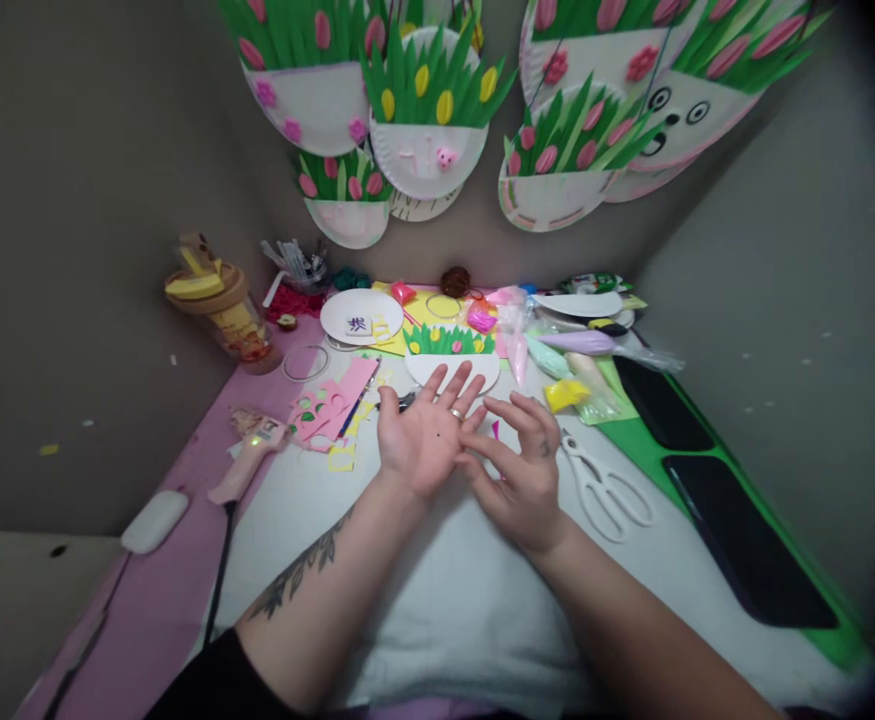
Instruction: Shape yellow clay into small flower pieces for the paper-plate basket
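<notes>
Palm up above the table, my left hand [423, 440] lies open with its fingers spread and a ring on one finger. A tiny dark speck [438, 435] sits on that palm. My right hand [519, 465] is beside it, thumb and index tips drawn close together in a pinch at the palm's little-finger edge. Whatever is between those tips, if anything, is too small to make out. Just beyond the hands lies a white paper-plate half [448, 372] with green paper grass [448, 341] and small yellow and pink flowers. White-handled scissors [606, 490] rest right of my right hand.
A pink glue gun [253, 455] with a cord and pink paper scraps [332, 405] lie left. Bags of coloured clay [568, 393] are at the right, near black phone-like slabs [744, 540]. A tumbler [223, 315] stands back left. Finished plate crafts [429, 150] hang on the wall.
</notes>
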### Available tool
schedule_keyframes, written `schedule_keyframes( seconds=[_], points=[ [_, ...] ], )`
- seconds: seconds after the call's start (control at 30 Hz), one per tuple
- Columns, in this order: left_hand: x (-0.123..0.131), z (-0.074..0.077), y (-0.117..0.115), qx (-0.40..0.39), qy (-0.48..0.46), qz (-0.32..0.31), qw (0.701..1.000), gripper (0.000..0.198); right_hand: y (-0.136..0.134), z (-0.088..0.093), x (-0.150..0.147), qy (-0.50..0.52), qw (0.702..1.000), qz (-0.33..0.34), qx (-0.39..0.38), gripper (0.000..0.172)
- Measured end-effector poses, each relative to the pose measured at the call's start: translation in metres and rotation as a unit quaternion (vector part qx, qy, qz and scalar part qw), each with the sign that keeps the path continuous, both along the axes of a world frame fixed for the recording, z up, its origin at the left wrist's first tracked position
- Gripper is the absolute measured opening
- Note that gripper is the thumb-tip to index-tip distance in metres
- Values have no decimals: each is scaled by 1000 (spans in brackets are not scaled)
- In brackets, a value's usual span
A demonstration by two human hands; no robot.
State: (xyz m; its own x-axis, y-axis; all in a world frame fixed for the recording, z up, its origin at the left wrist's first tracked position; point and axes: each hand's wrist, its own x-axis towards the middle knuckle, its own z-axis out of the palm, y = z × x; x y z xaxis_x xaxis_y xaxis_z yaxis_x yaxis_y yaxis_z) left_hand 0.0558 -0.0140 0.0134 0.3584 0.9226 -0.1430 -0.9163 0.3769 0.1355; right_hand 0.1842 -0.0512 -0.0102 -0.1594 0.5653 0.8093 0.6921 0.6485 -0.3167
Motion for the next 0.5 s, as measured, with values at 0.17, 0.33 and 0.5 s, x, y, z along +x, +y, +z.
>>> schedule_keyframes(
  seconds=[0.17, 0.33, 0.5],
  points=[
    [1, 0, -1, -6, -16, -5, 1000, 74, -2, 1, -2, -10, 999, 26, -16, 20],
    [2, 2, -1, -25, -5, -3, 1000, 75, -2, 2, -4, -14, 998, 44, -44, 22],
    [3, 1, 0, -16, 9, -1, 1000, 76, -2, 3, -7, -15, 997, 49, -50, 20]
  ],
)
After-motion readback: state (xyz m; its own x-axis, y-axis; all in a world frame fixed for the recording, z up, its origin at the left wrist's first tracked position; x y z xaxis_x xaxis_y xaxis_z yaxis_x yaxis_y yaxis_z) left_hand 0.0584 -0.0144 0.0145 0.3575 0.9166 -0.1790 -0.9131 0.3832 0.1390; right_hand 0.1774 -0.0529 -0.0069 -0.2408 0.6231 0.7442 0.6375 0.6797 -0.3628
